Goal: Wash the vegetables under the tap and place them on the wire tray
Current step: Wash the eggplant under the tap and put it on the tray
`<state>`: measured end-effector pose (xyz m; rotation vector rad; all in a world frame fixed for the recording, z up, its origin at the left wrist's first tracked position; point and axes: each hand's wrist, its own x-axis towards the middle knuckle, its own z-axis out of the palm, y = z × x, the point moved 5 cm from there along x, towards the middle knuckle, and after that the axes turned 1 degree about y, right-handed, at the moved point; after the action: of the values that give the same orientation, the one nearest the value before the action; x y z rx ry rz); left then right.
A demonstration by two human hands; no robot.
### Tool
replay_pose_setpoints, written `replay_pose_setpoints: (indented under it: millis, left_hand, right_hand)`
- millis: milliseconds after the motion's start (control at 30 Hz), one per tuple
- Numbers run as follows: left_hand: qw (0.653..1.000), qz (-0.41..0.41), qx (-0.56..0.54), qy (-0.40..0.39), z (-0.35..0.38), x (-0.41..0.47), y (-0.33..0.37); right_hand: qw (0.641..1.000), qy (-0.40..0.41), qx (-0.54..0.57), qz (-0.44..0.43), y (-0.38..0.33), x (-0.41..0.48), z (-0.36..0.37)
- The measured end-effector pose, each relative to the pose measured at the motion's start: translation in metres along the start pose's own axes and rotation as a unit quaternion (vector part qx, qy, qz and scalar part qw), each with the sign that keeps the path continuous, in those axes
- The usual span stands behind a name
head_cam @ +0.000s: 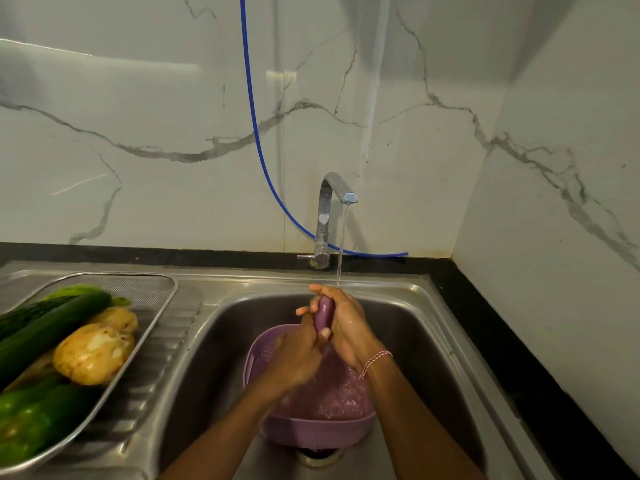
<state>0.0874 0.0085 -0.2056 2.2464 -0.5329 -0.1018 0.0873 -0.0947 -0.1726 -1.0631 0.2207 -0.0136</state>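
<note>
Home kitchen. Evidence: stainless sink with ribbed drainboard, tap running, black stone bench under marble-look wall tiles. Wire tray of cucumbers, potatoes and peppers sits on the drainboard. Purple plastic colander in the basin.

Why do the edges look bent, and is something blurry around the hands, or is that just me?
Head view: the wide lens bows the black counter and wall lines; the left hand, gripping the eggplant, is motion-smeared, as is water in the purple basket; the peppers look soft; glare streaks the wall; the tap is sharp.
</note>
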Motion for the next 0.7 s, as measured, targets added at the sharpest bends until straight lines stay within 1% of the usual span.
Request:
replay_pose_setpoints:
  millis: [67, 100, 200, 267, 333, 367, 400, 467, 533, 633, 700]
  left_hand:
    - [0.993, 0.038, 0.112, 0.012, 0.000, -0.002, 0.004]
    - [0.988, 0.053, 0.145, 0.019, 0.000, -0.004, 0.006]
    - [0.979, 0.062, 0.190, 0.029, 0.001, -0.002, 0.004]
    - [0.987, 0.043, 0.152, 0.025, 0.002, 0.000, 0.003]
    - [0.999, -0.007, 0.039, 0.020, 0.001, 0.003, -0.003]
    - [0.999, -0.029, -0.007, 0.021, 0.000, 0.004, -0.006]
    - [0.999, -0.036, -0.023, 0.023, -0.001, 0.006, -0.007]
    - [0.999, -0.018, 0.015, 0.022, -0.002, 0.006, -0.007]
    - [0.996, 0.011, 0.088, 0.020, 0.001, 0.003, -0.003]
    - [0.981, 0.034, 0.191, 0.030, 0.000, 0.000, 0.003]
    - [0.975, 0.038, 0.214, 0.042, -0.003, -0.003, 0.006]
  right_hand:
    - [0.999, 0.029, -0.010, -0.011, -0.002, -0.001, -0.004]
    - [0.999, 0.036, -0.015, -0.012, -0.002, 0.000, -0.006]
    - [0.999, 0.040, 0.001, 0.001, -0.002, 0.003, -0.008]
    - [0.999, 0.027, 0.028, 0.009, -0.001, 0.004, -0.005]
    - [0.999, -0.004, 0.047, 0.019, 0.001, 0.003, -0.002]
    - [0.999, -0.021, 0.045, 0.022, 0.003, 0.003, 0.000]
    - [0.998, -0.032, 0.041, 0.021, 0.003, 0.003, 0.002]
    - [0.999, -0.029, 0.036, 0.011, 0.002, 0.002, 0.003]
    - [0.999, 0.004, 0.035, 0.001, 0.001, 0.003, 0.000]
    - [0.999, 0.044, 0.026, -0.016, -0.002, 0.005, -0.007]
    - [0.999, 0.049, 0.018, -0.013, -0.002, 0.006, -0.010]
